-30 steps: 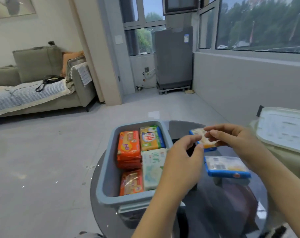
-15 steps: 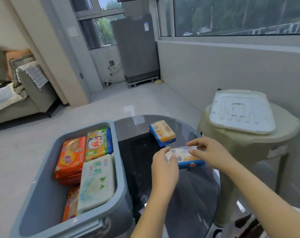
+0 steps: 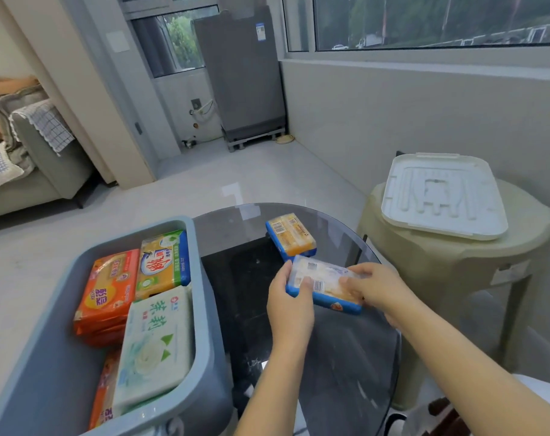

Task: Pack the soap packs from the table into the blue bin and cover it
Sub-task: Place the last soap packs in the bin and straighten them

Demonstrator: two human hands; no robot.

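Observation:
The blue bin (image 3: 204, 309) stands on the left of the round glass table (image 3: 346, 357) and holds several soap packs: orange ones (image 3: 107, 291), a yellow-green one (image 3: 163, 262) and a white-green one (image 3: 154, 344). Both hands hold one blue-edged soap pack (image 3: 325, 283) just above the table's middle. My left hand (image 3: 291, 303) grips its near-left end, my right hand (image 3: 377, 287) its right end. A second blue-edged pack (image 3: 291, 236) lies on the table just behind. The white bin lid (image 3: 440, 196) rests on a beige stool at the right.
The beige plastic stool (image 3: 456, 265) stands close against the table's right side. A grey sofa (image 3: 31, 158) is at the far left and a grey appliance (image 3: 239, 73) stands by the window. Open tiled floor lies beyond the table.
My view has swung right and down, bringing the stool and lid into sight. Both hands have settled on the nearer blue-edged pack and hold it slightly lower and closer to me.

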